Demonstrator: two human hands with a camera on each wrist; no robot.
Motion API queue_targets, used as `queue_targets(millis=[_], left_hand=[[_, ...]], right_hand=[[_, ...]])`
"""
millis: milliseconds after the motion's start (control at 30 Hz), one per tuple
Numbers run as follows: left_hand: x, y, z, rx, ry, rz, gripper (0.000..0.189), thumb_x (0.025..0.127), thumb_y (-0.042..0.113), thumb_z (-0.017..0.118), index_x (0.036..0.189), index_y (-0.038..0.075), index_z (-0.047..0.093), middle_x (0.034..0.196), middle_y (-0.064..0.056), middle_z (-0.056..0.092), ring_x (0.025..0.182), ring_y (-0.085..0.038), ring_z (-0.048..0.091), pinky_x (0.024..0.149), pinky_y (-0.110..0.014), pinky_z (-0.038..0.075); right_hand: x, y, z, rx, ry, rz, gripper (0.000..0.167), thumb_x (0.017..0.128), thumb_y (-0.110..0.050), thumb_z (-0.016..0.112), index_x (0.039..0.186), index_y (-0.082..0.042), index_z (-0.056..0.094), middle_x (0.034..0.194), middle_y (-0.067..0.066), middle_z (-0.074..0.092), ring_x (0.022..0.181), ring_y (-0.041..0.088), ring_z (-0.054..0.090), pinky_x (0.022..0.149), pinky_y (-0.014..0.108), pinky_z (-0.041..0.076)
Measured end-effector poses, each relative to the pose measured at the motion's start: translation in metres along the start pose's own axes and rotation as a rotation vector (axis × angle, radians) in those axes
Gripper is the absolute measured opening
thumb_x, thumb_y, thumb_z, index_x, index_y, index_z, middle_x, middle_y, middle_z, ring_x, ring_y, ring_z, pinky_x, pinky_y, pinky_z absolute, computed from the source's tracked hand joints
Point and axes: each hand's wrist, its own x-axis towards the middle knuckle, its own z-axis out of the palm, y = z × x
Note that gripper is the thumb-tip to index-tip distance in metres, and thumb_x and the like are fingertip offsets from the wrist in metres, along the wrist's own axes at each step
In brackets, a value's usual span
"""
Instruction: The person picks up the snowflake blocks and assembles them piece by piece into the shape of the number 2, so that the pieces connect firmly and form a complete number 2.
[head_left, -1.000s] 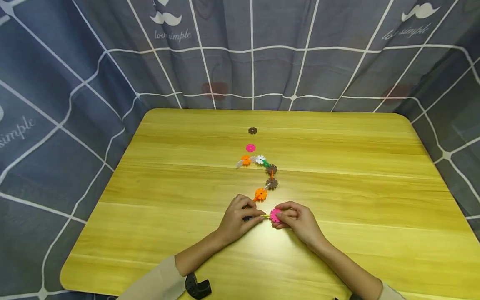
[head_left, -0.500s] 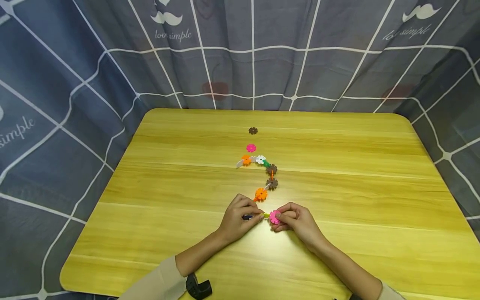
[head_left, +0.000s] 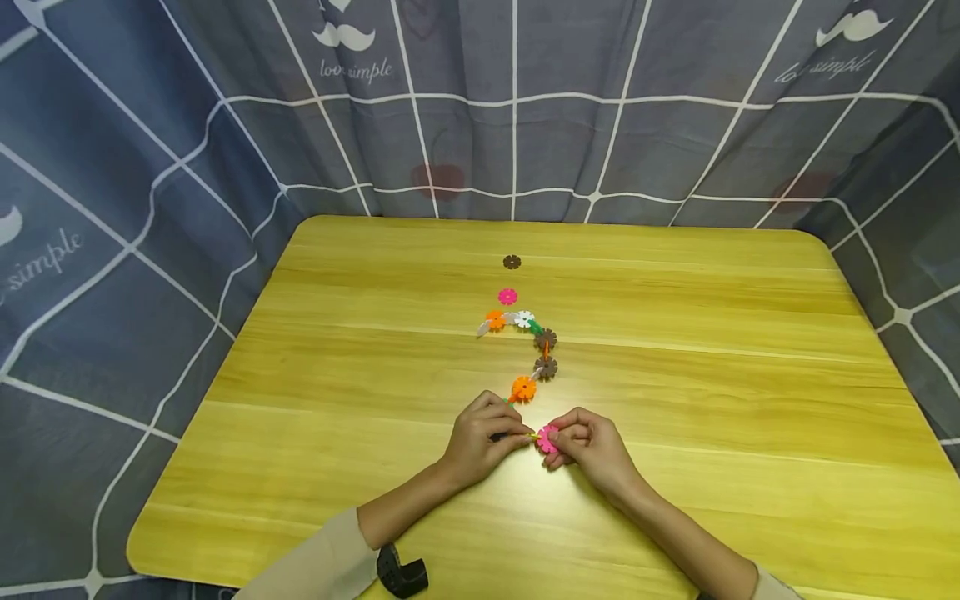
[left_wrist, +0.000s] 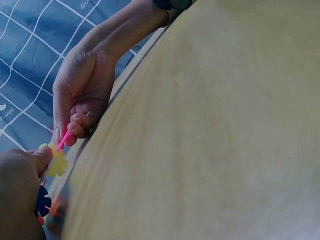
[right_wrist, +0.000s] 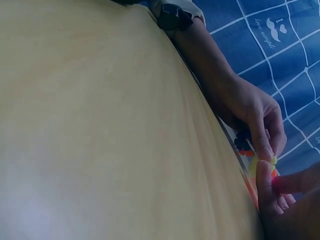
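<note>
My left hand (head_left: pixel 483 439) pinches a yellow notched plastic disc (left_wrist: pixel 58 165) between thumb and fingers. A pink notched disc (head_left: pixel 547 440) is pinched by my right hand (head_left: pixel 596 452), its edge meeting the yellow one's. In the left wrist view the pink disc stands edge-on against the yellow disc. A navy disc (left_wrist: pixel 43 201) hangs on the yellow disc's other side, partly behind the left hand. From there a curved chain of interlocked discs runs away over the table, with an orange disc (head_left: pixel 523 388) just beyond the left fingers.
Farther along the chain come brown discs (head_left: pixel 546 367), a white disc (head_left: pixel 524 319) and another orange disc (head_left: pixel 496 320). A loose pink disc (head_left: pixel 507 297) and a loose brown disc (head_left: pixel 512 262) lie beyond it. A grey checked curtain (head_left: pixel 480 142) surrounds the wooden table (head_left: pixel 750 350).
The pink disc in my right hand has come slightly left and nearer me, closer to the left fingertips. Less of the yellow disc shows between the hands. The head view has shifted slightly.
</note>
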Motion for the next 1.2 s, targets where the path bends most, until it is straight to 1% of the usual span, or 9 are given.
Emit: queue_targets(millis=[200, 367, 500, 633, 733, 833, 933, 1067, 1200], left_hand=[[0.003, 0.0, 0.001, -0.047, 0.002, 0.026, 0.006, 0.072, 0.012, 0.078, 0.076, 0.012, 0.074, 0.081, 0.004, 0.066, 0.081, -0.008, 0.053, 0.071, -0.012, 0.042], [0.004, 0.0, 0.002, -0.043, -0.015, 0.034, 0.006, 0.073, 0.014, 0.078, 0.075, 0.011, 0.074, 0.081, 0.004, 0.066, 0.08, -0.007, 0.054, 0.071, -0.012, 0.042], [0.002, 0.001, 0.0, -0.022, -0.008, 0.012, 0.006, 0.073, 0.015, 0.078, 0.076, 0.012, 0.074, 0.081, 0.005, 0.065, 0.079, -0.007, 0.052, 0.069, -0.012, 0.041], [-0.002, 0.0, -0.005, 0.02, -0.005, -0.006, 0.005, 0.074, 0.016, 0.078, 0.077, 0.014, 0.074, 0.08, 0.006, 0.063, 0.078, -0.008, 0.049, 0.066, -0.012, 0.04], [-0.004, -0.002, -0.009, 0.05, 0.004, -0.024, 0.005, 0.075, 0.016, 0.077, 0.077, 0.014, 0.074, 0.079, 0.007, 0.061, 0.077, -0.007, 0.048, 0.065, -0.011, 0.039], [-0.005, -0.005, -0.011, 0.077, 0.031, -0.054, 0.005, 0.075, 0.017, 0.077, 0.078, 0.015, 0.073, 0.078, 0.008, 0.059, 0.075, -0.007, 0.047, 0.064, -0.012, 0.038], [-0.004, -0.007, -0.013, 0.101, 0.051, -0.078, 0.005, 0.075, 0.018, 0.077, 0.077, 0.015, 0.073, 0.076, 0.009, 0.058, 0.074, -0.007, 0.046, 0.063, -0.013, 0.038], [-0.003, -0.009, -0.016, 0.14, 0.059, -0.087, 0.006, 0.073, 0.018, 0.078, 0.076, 0.015, 0.074, 0.075, 0.008, 0.058, 0.073, -0.008, 0.046, 0.06, -0.014, 0.039], [-0.002, -0.01, -0.017, 0.165, 0.067, -0.098, 0.007, 0.072, 0.018, 0.079, 0.075, 0.015, 0.074, 0.075, 0.008, 0.058, 0.073, -0.008, 0.046, 0.06, -0.016, 0.039]], right_hand=[[0.0, 0.0, 0.002, 0.029, 0.01, 0.003, 0.021, 0.089, 0.005, 0.056, 0.102, 0.018, 0.047, 0.084, 0.032, 0.062, 0.066, 0.027, 0.066, 0.065, 0.04, 0.054], [-0.001, 0.0, 0.002, 0.017, 0.01, 0.009, 0.021, 0.089, 0.005, 0.056, 0.102, 0.018, 0.047, 0.084, 0.031, 0.062, 0.066, 0.027, 0.066, 0.065, 0.039, 0.055], [0.002, -0.002, 0.0, 0.008, -0.037, 0.025, 0.02, 0.089, 0.005, 0.055, 0.103, 0.018, 0.046, 0.085, 0.031, 0.061, 0.069, 0.03, 0.066, 0.067, 0.04, 0.054], [0.012, -0.007, -0.006, -0.111, -0.149, 0.032, 0.022, 0.092, -0.004, 0.055, 0.103, 0.014, 0.05, 0.083, 0.027, 0.063, 0.069, 0.033, 0.066, 0.065, 0.041, 0.054], [0.023, -0.013, -0.017, -0.22, -0.187, 0.041, 0.023, 0.093, -0.011, 0.055, 0.101, 0.011, 0.054, 0.08, 0.023, 0.064, 0.067, 0.032, 0.065, 0.061, 0.041, 0.054], [0.04, -0.022, -0.03, -0.265, -0.139, 0.056, 0.025, 0.094, -0.015, 0.055, 0.1, 0.009, 0.057, 0.081, 0.021, 0.064, 0.066, 0.03, 0.064, 0.06, 0.041, 0.054], [0.064, -0.032, -0.042, -0.321, -0.03, 0.031, 0.024, 0.093, -0.016, 0.056, 0.1, 0.007, 0.059, 0.084, 0.02, 0.065, 0.068, 0.028, 0.064, 0.06, 0.037, 0.055], [0.105, -0.046, -0.052, -0.469, 0.086, -0.085, 0.02, 0.091, -0.013, 0.059, 0.1, 0.004, 0.062, 0.086, 0.017, 0.066, 0.071, 0.027, 0.064, 0.06, 0.033, 0.054], [0.151, -0.053, -0.055, -0.62, 0.12, -0.235, 0.019, 0.089, -0.011, 0.062, 0.103, 0.001, 0.064, 0.094, 0.013, 0.067, 0.079, 0.025, 0.063, 0.067, 0.032, 0.053]])
